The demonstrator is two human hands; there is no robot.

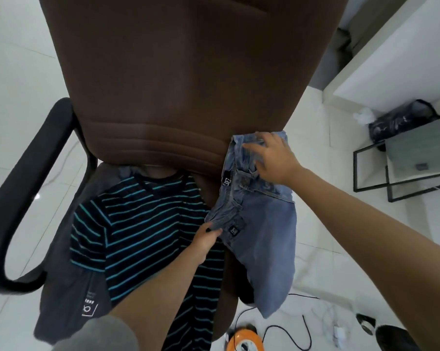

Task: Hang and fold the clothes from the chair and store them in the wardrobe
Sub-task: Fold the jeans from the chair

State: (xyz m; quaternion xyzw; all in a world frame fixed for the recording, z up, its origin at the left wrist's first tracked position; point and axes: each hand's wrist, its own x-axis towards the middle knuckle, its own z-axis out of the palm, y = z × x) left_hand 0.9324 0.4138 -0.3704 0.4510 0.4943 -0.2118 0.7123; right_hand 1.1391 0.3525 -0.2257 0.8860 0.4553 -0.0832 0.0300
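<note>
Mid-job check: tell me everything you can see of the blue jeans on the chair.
The blue jeans are faded light denim, with small dark labels at the waistband and on a pocket. They drape over the right edge of the brown chair, legs hanging toward the floor. The left hand pinches the waistband's near end; the right hand lies on the crumpled far end.

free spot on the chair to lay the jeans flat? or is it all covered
Seat is crowded: striped shirt and grey garment cover it, jeans hang at its right edge, gripped by left hand and right hand. Bare room: brown backrest above the shirt collar, and floor tiles right of the jeans.
</note>
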